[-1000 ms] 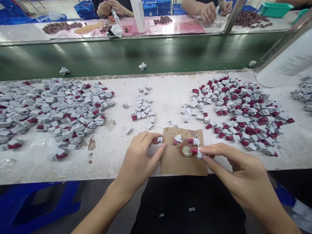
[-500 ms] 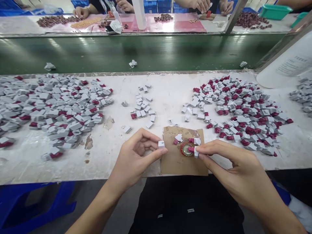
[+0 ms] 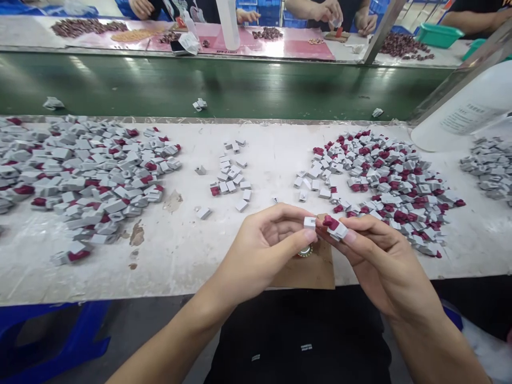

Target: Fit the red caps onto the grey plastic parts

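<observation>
Between thumb and fingertips, my left hand [image 3: 264, 250] pinches a small grey plastic block [image 3: 309, 223]. My right hand [image 3: 384, 256] is closed on a grey-and-maroon plastic piece [image 3: 335, 227], its maroon end tilted up toward the left. The two parts are close together above a piece of brown cardboard [image 3: 308, 274]. A bottle cap [image 3: 305, 250] on the cardboard is mostly covered by my left hand. Whatever else lies on the cardboard is hidden behind my hands.
Heaps of grey-and-maroon pieces lie left [image 3: 100, 176] and right [image 3: 392, 176], with a small group of grey blocks [image 3: 232, 176] between. A white bottle [image 3: 460, 114] leans at right. Beyond the green belt [image 3: 240, 85], co-workers' hands [image 3: 332, 13] are at another table.
My left hand has moved right with its grey block. My right hand has lifted its piece off the bottle cap and turned it, bringing both parts close together.
</observation>
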`<state>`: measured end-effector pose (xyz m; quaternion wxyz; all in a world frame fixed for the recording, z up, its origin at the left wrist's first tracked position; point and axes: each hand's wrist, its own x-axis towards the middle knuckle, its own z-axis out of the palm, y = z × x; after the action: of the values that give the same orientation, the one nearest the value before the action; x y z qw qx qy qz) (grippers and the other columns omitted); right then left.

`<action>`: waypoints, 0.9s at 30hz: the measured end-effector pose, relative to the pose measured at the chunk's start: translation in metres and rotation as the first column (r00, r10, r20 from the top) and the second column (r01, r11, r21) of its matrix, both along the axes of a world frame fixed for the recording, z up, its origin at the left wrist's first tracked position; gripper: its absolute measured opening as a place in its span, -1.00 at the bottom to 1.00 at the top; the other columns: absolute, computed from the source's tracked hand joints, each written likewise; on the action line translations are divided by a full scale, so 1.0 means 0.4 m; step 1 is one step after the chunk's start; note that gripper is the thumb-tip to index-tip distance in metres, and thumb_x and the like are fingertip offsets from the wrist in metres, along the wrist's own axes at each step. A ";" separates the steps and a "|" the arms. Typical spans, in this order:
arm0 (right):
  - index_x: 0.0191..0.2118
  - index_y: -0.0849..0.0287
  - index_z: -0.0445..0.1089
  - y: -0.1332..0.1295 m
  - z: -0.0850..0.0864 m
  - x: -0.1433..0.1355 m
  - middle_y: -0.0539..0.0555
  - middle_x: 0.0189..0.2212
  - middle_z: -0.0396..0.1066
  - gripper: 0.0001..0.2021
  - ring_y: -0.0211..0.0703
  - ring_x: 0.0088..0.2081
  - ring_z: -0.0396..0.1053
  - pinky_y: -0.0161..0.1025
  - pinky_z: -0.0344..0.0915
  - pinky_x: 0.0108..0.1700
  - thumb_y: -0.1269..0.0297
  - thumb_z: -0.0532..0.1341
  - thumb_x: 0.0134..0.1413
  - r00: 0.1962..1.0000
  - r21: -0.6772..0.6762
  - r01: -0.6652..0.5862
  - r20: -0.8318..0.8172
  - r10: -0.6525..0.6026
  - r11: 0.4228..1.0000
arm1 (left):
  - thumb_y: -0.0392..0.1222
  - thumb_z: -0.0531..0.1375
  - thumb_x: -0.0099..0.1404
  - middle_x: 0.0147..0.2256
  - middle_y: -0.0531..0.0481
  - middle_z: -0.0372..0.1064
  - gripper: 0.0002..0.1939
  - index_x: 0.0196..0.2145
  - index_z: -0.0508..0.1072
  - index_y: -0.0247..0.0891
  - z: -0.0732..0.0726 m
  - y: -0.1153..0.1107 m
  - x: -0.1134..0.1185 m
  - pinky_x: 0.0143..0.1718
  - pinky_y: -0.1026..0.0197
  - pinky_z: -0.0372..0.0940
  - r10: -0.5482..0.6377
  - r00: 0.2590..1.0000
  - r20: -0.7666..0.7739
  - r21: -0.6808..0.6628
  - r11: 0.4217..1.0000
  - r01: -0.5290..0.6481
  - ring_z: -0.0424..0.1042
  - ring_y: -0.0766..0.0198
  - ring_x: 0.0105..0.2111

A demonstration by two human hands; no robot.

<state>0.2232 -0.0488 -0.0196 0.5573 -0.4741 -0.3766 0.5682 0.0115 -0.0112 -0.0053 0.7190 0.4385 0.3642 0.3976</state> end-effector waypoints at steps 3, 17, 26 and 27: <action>-0.15 -0.08 0.81 0.003 -0.003 -0.002 0.01 -0.14 0.80 -0.93 -0.11 -0.06 0.76 -0.27 0.68 0.09 0.16 0.60 0.26 0.999 -0.003 -0.015 -0.050 0.015 1.000 | -0.18 0.49 0.47 -0.06 -0.16 0.75 -0.77 0.01 0.68 -0.31 0.001 0.009 0.020 -0.09 0.22 0.60 -0.018 1.000 -0.003 -0.017 1.000 0.018 0.71 0.17 -0.13; -0.14 -0.12 0.81 0.015 -0.017 0.009 -0.04 -0.17 0.79 -0.93 -0.22 -0.10 0.76 -0.44 0.65 0.02 0.19 0.59 0.28 0.997 0.035 -0.020 0.070 0.017 0.999 | -0.22 0.47 0.46 -0.14 -0.10 0.73 -0.87 -0.06 0.71 -0.26 -0.008 0.029 0.020 -0.04 0.23 0.58 -0.037 0.994 -0.101 0.034 0.999 0.041 0.70 0.17 -0.11; -0.19 -0.12 0.79 0.083 0.041 0.030 -0.02 -0.23 0.77 -0.93 -0.15 -0.16 0.76 -0.34 0.69 -0.09 0.21 0.60 0.24 0.966 0.078 -0.119 0.240 0.098 0.990 | -0.16 0.44 0.45 -0.18 -0.06 0.72 -0.87 -0.08 0.70 -0.18 0.033 0.104 0.013 -0.12 0.09 0.57 -0.099 0.949 -0.298 0.190 0.969 0.161 0.68 0.11 -0.19; -0.18 -0.10 0.79 0.109 0.053 0.036 0.00 -0.24 0.77 -0.92 -0.11 -0.16 0.76 -0.28 0.70 -0.09 0.19 0.61 0.21 0.949 0.080 -0.142 0.294 0.113 0.987 | -0.14 0.44 0.44 -0.18 -0.06 0.72 -0.88 -0.09 0.70 -0.17 0.041 0.137 0.013 -0.10 0.04 0.57 -0.104 0.923 -0.370 0.238 0.950 0.203 0.68 0.09 -0.19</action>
<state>0.2376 -0.0051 0.0016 0.4816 -0.4978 -0.5116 0.5085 0.0167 0.0434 0.0112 0.6042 0.6245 0.3932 0.3007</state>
